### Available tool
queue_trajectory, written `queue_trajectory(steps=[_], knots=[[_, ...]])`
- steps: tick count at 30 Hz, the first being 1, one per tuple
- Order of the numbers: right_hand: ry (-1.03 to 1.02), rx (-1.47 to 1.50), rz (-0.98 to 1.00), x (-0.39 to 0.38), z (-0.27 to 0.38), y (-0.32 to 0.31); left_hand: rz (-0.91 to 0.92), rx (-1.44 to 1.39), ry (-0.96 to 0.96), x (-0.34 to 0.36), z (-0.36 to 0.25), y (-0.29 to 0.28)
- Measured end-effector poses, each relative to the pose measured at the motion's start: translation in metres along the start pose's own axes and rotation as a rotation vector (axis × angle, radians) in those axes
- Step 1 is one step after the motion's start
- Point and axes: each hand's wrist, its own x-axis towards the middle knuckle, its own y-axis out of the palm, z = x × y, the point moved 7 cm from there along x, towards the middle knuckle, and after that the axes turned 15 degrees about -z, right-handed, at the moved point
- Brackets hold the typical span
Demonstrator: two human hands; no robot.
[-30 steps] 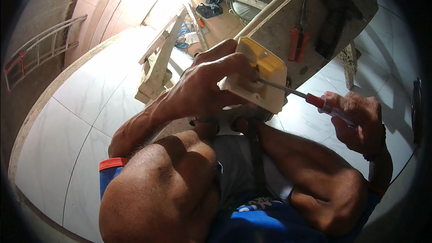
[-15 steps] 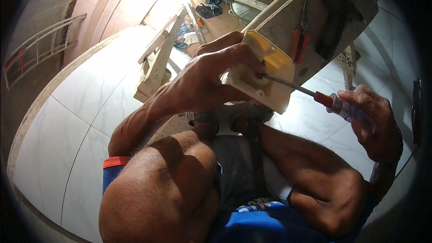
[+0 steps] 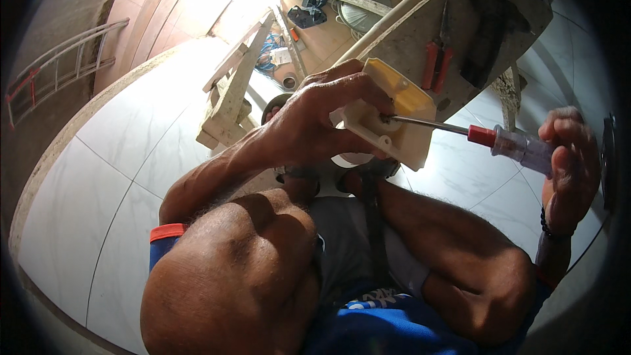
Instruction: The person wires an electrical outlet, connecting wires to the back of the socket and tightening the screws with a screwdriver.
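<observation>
Above my knees, my left hand [image 3: 328, 112] grips a cream plastic box [image 3: 411, 148], open on one side, with small screw posts at its edges. Light shines yellow through its far wall. A screwdriver [image 3: 522, 148] with a clear handle and red collar points left into the box. Its tip meets the inside near my left fingertips; what it touches there is too small to make out. At the butt of the handle, my right hand [image 3: 572, 164] holds on with thumb and fingers, most of the handle showing.
Beyond the box, a worn bench [image 3: 401, 46] carries red-handled pliers [image 3: 437, 59] and a dark tool [image 3: 490, 39]. A wooden trestle [image 3: 233, 92] stands ahead on the left. Past it lie blue cables [image 3: 268, 52] and a coil of pale cord [image 3: 358, 16]. A ladder [image 3: 62, 66] leans far left.
My right hand has shifted outward to the right and slid back toward the handle's end, its fingers opening a little. The box and screwdriver have moved slightly right and down.
</observation>
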Motion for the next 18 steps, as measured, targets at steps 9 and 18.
queue_trajectory(steps=[9, 18], knots=[[0.039, -0.133, 0.180, -0.004, -0.007, 0.025, -0.114, 0.151, 0.078, -0.004, -0.011, -0.011], [-0.449, 0.004, 0.139, 0.004, 0.028, 0.001, -0.002, -0.034, -0.017, 0.004, -0.009, -0.008]])
